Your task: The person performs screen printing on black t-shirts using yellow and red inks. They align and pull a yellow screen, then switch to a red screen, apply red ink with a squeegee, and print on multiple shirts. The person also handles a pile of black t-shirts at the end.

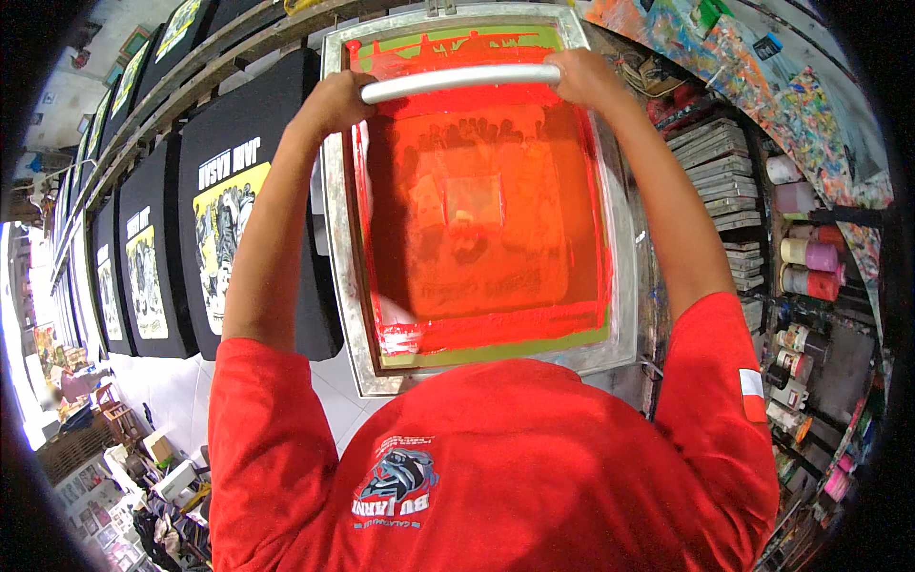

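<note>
Both hands grip a squeegee (457, 84) with a pale, rounded handle, which lies across the far part of a printing screen. My left hand (336, 103) is wrapped round its left end, and my right hand (593, 78) round its right end. Beneath it, the screen's mesh (467, 257) is covered in red ink, thicker along the edges and below the squeegee. A faint picture shows through the mesh. Green strips border the ink at the far and near ends. The worn metal screen frame (624, 276) surrounds it all. The squeegee's blade is hidden.
To the left, black shirts (214, 143) with yellow and white prints lie in a row along a wooden rail (172, 114). Stacked frames (720, 176) and ink containers (810, 253) fill shelves on the right. An ink-splattered surface (753, 86) stands at the far right.
</note>
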`<state>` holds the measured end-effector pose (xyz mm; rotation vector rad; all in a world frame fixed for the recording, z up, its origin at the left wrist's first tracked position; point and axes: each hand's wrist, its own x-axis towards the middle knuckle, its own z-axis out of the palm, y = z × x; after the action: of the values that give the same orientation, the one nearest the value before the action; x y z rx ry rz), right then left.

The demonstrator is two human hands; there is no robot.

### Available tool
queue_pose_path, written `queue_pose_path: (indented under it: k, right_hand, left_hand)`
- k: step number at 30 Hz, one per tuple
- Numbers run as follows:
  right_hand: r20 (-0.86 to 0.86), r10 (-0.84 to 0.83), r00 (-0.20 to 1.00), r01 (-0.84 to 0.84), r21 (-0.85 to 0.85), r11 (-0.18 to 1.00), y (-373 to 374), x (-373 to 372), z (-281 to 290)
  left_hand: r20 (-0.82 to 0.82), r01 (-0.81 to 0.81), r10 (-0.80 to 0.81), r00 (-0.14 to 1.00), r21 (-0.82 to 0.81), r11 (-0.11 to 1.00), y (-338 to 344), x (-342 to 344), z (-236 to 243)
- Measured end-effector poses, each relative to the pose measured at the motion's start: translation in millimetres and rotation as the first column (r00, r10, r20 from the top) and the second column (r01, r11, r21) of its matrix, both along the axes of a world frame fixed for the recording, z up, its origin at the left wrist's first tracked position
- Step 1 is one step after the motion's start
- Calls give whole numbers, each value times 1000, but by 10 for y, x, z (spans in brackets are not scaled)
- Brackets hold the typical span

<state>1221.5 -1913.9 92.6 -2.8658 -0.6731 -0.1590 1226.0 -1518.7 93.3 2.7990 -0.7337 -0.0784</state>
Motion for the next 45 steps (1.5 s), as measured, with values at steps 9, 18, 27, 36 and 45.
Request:
queue_pose_path:
  k: [9, 18, 27, 36, 45]
  right_hand:
    - [-91, -35, 995, 33, -23, 999, -30, -1524, 89]
    - [-80, -41, 996, 45, 58, 997, -69, -3729, 11]
    - [-288, -57, 956, 46, -47, 998, -25, -3809, 315]
    - [-88, -110, 990, 109, -10, 994, -4, -3288, 192]
    - [-53, -106, 993, 109, 54, 993, -7, -4196, -50]
  left_hand:
    - [-65, -99, 93, 994, -87, 991, -175, -1707, 125]
    - [-117, -160, 149, 982, -92, 983, -266, -3829, 114]
    - [-240, -152, 134, 962, -59, 987, -272, -3959, 327]
    - [-54, -147, 143, 988, -82, 986, -277, -3343, 307]
    - [69, 4, 4, 998, -108, 994, -225, -4152, -42]
